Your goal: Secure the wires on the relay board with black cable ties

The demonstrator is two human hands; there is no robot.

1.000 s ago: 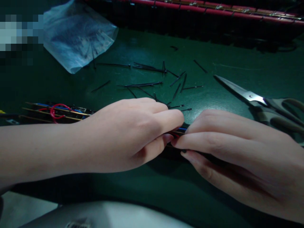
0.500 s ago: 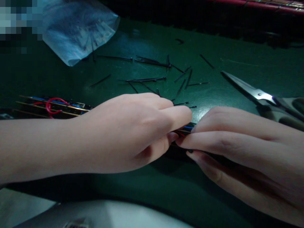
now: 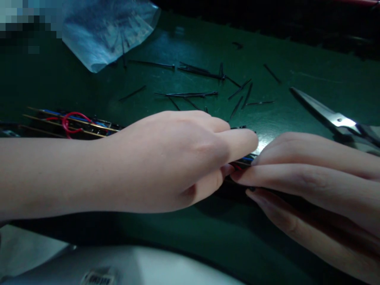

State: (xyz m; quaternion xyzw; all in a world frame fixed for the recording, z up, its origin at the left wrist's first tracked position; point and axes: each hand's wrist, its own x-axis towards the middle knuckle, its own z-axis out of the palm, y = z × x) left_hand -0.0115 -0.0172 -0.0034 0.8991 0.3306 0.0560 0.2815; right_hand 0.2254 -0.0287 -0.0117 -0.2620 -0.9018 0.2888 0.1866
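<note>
Narrow circuit boards (image 3: 111,127) with red and blue wires lie side by side on the green surface, mostly hidden under my left forearm and hands. A loop of red wire (image 3: 64,123) sticks up at their left end. My left hand (image 3: 190,158) is closed at the right part of the boards, thumb and fingers pinching there. Close beside it, the fingertips of my right hand (image 3: 303,178) press together at the boards' edge, where a bit of blue and red wire shows. What exactly sits between the fingertips is hidden.
Several black cable ties (image 3: 202,72) lie scattered beyond my hands on the green tabletop (image 3: 190,225). A clear plastic bag (image 3: 113,35) is at the back left. Scissors (image 3: 341,119) lie behind my right hand, blades pointing left. A pale rounded surface (image 3: 166,265) shows below the table edge.
The whole view has shifted, so the tabletop things appear further right and slightly higher. Both hands keep nearly the same pose at the boards.
</note>
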